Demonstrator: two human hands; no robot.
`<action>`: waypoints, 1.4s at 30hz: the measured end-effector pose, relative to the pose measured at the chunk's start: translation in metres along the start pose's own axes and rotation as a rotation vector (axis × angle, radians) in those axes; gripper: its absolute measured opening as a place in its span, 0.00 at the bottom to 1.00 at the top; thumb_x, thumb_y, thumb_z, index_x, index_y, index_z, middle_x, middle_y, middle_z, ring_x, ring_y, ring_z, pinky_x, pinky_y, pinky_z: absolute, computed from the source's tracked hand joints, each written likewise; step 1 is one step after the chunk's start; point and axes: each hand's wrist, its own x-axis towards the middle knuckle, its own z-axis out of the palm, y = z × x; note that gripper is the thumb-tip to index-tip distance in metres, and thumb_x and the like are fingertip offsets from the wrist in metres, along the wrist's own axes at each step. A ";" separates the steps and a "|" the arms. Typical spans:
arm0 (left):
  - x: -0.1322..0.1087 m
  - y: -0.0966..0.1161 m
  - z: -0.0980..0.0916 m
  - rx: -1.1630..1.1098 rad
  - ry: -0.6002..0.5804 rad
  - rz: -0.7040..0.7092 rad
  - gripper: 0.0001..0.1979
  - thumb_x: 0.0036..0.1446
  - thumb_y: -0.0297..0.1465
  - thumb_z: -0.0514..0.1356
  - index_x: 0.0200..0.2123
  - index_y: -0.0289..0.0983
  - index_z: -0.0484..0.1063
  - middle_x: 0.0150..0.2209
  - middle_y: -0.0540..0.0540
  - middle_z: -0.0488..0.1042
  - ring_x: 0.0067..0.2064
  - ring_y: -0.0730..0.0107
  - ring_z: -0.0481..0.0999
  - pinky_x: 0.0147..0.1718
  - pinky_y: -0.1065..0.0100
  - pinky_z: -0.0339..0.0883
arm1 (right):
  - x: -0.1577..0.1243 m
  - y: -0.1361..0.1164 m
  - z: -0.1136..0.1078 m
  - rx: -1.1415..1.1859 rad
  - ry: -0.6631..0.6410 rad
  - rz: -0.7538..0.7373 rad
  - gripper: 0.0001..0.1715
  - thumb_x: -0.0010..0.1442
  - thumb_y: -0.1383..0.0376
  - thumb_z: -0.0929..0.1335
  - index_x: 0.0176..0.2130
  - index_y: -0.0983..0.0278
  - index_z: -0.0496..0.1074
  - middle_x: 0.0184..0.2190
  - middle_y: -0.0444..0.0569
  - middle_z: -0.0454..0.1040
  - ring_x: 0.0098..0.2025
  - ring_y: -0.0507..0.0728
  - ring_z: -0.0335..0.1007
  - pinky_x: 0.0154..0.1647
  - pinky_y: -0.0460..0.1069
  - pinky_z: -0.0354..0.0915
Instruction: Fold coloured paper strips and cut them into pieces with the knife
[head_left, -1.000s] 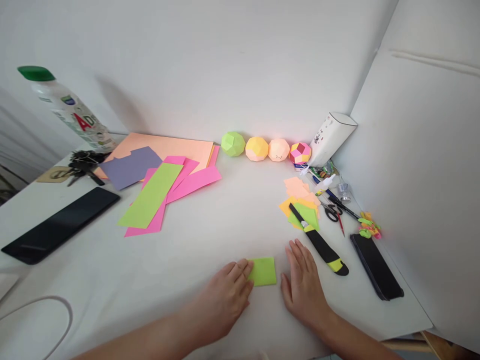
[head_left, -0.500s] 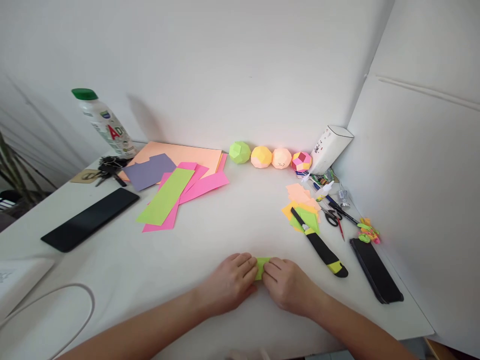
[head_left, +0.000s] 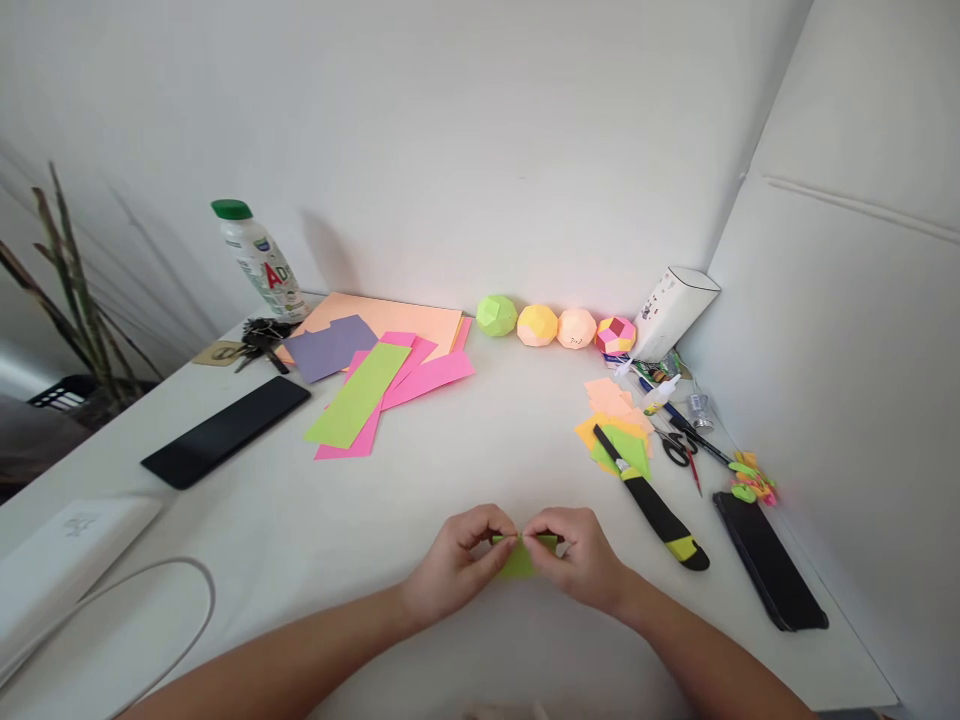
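A small piece of green paper is between my two hands, close above the white table. My left hand pinches its upper edge from the left, thumb against fingertips. From the right, my right hand pinches the same edge, with the fingertips of both hands almost touching. Parts of the paper are hidden behind my fingers. Off to the right of my right hand lies a knife with a black and lime handle, its blade resting on green and orange paper pieces.
Pink and green strips lie at the left beside a purple sheet. Several paper polyhedra, one green, line the wall. Scissors, a glue bottle and a black phone are at right. A white bottle stands back left.
My fingers have shifted from pressing over the green paper to pinching its upper edge with thumbs and fingertips. The camera view has swung slightly left.
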 end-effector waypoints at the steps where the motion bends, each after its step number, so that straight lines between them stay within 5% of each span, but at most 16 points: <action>1: -0.001 0.000 0.000 -0.019 -0.001 -0.043 0.11 0.60 0.35 0.53 0.30 0.35 0.69 0.28 0.48 0.72 0.29 0.73 0.69 0.30 0.71 0.66 | -0.001 0.000 0.003 0.007 0.010 0.003 0.10 0.56 0.67 0.62 0.26 0.64 0.69 0.20 0.43 0.70 0.22 0.49 0.61 0.21 0.43 0.58; 9: -0.004 0.001 0.005 0.030 -0.033 -0.179 0.05 0.51 0.31 0.55 0.26 0.36 0.66 0.25 0.51 0.69 0.28 0.74 0.65 0.27 0.73 0.61 | -0.005 0.000 0.016 -0.033 0.057 -0.037 0.09 0.53 0.68 0.61 0.24 0.63 0.67 0.19 0.43 0.69 0.21 0.49 0.60 0.22 0.43 0.59; 18: -0.001 0.005 -0.001 -0.012 0.032 -0.205 0.04 0.49 0.30 0.54 0.25 0.36 0.64 0.24 0.52 0.65 0.26 0.74 0.63 0.25 0.73 0.59 | -0.010 0.012 -0.017 -0.030 0.102 0.114 0.07 0.51 0.69 0.62 0.23 0.63 0.66 0.18 0.42 0.67 0.20 0.49 0.60 0.19 0.43 0.57; 22: 0.000 0.003 -0.001 -0.081 0.054 -0.261 0.06 0.50 0.32 0.56 0.25 0.36 0.64 0.24 0.52 0.64 0.25 0.76 0.60 0.23 0.74 0.56 | -0.012 0.009 -0.015 0.020 0.121 0.105 0.07 0.57 0.66 0.62 0.31 0.64 0.68 0.26 0.46 0.72 0.26 0.51 0.66 0.26 0.44 0.64; 31: -0.004 -0.004 0.005 0.009 -0.065 -0.160 0.06 0.53 0.31 0.54 0.28 0.35 0.68 0.27 0.49 0.70 0.29 0.72 0.66 0.29 0.71 0.61 | -0.018 0.012 0.017 0.127 -0.003 0.084 0.09 0.57 0.66 0.62 0.27 0.64 0.67 0.21 0.42 0.65 0.22 0.49 0.56 0.22 0.44 0.55; 36: -0.005 -0.004 0.002 0.005 -0.094 -0.106 0.03 0.50 0.28 0.55 0.26 0.36 0.67 0.25 0.50 0.69 0.27 0.74 0.66 0.27 0.72 0.60 | -0.017 0.011 0.011 0.123 -0.005 0.063 0.07 0.52 0.68 0.63 0.24 0.64 0.66 0.19 0.42 0.64 0.22 0.49 0.56 0.23 0.44 0.55; 42: -0.001 -0.007 -0.001 -0.161 -0.048 -0.162 0.04 0.51 0.29 0.57 0.26 0.35 0.66 0.25 0.50 0.68 0.27 0.74 0.67 0.28 0.71 0.62 | -0.016 0.013 -0.002 0.185 0.040 0.205 0.06 0.50 0.67 0.63 0.23 0.64 0.65 0.20 0.42 0.63 0.23 0.50 0.57 0.23 0.45 0.55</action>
